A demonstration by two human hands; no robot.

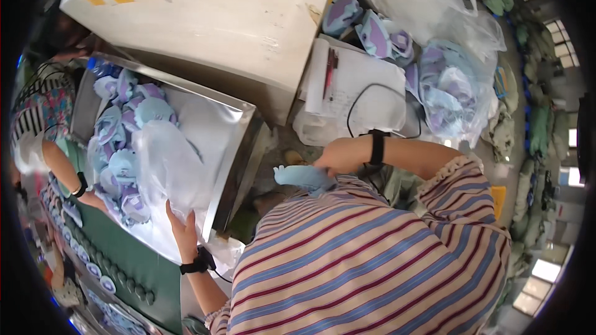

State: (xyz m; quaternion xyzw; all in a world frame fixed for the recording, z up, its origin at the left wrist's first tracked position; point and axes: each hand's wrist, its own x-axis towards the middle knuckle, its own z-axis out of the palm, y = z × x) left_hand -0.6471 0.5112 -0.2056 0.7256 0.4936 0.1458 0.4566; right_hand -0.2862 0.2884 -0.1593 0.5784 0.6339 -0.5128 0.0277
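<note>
My right hand (340, 154) is closed around a light-blue fabric piece (297, 175), held close in front of my striped shirt. The piece has a scalloped end pointing left. At the near edge of a metal tray (234, 130), my left hand (182, 233) has its index finger and thumb apart, next to a clear plastic bag (171, 164). Whether it touches the bag is hard to make out. Beside the bag in the tray lies a heap of light-blue and purple fabric pieces (133, 111). A co-worker's hand (96, 200) reaches to the tray's left edge.
A big white box (211, 12) stands behind the tray. Right of it are papers (363, 84) with a red pen (329, 74), a black cable (351, 115) and a clear bag (456, 90) of similar pieces. A green conveyor belt (139, 267) carries rows of small parts.
</note>
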